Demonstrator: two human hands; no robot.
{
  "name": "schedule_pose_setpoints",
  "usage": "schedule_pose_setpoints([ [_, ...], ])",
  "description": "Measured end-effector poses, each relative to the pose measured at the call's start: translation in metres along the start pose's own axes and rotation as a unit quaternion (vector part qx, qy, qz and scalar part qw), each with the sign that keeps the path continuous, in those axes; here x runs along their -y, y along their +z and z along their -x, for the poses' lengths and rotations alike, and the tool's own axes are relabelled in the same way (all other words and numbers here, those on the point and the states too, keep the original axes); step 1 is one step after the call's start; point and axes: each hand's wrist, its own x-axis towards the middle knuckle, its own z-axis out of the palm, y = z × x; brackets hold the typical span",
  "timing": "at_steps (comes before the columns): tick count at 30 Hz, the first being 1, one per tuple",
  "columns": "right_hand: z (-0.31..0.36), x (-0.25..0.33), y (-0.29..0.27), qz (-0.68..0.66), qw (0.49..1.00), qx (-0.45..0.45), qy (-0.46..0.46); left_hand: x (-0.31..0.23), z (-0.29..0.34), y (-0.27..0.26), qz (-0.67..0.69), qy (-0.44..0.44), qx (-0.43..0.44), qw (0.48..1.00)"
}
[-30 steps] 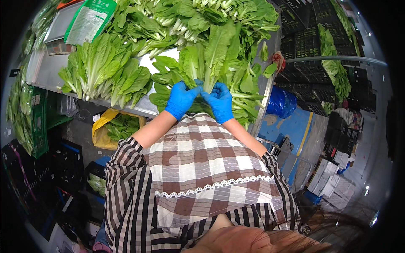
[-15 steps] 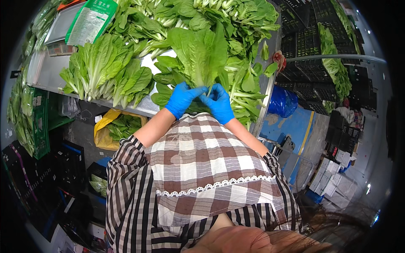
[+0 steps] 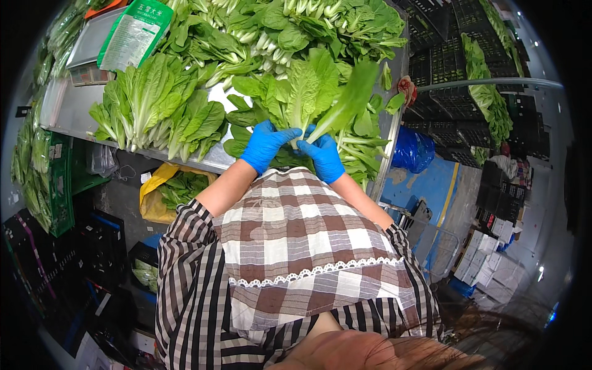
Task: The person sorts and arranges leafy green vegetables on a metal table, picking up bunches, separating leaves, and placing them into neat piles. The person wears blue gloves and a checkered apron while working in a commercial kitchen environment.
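At the table's near edge, both my hands wear blue gloves. My left hand [image 3: 265,147] is closed around the base of a green leafy lettuce head [image 3: 300,92], its leaves fanning away from me. My right hand [image 3: 324,159], beside it, pinches the pale stem of a single lettuce leaf [image 3: 350,102], which tilts to the right and is blurred by motion. Some fingertips are hidden behind the stems. To the left lies a bunch of long-leaved lettuce [image 3: 148,98]. Small white-stemmed greens [image 3: 265,43] are heaped beyond my hands.
The greens lie on a metal table [image 3: 77,102]. A green and white bag [image 3: 135,34] stands at its far left. Beneath the table is a yellow bag [image 3: 154,206] with greens inside. Black crates [image 3: 441,102] are stacked to the right, near a blue plastic bag [image 3: 413,149].
The large upright leaf at the front of the head has swung down to the right in my right hand, uncovering the smaller inner leaves. My left hand has stayed in place.
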Motion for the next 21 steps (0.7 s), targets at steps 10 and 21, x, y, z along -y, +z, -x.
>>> schedule_pose_setpoints([
  [10,-0.002,-0.008,0.001,-0.002,0.997,-0.051,-0.058,0.014,-0.009,-0.005,-0.074,-0.033,-0.039,0.996],
  [21,-0.007,0.000,0.005,0.009,0.980,-0.139,-0.140,-0.001,-0.002,-0.001,0.016,-0.013,-0.037,0.999],
])
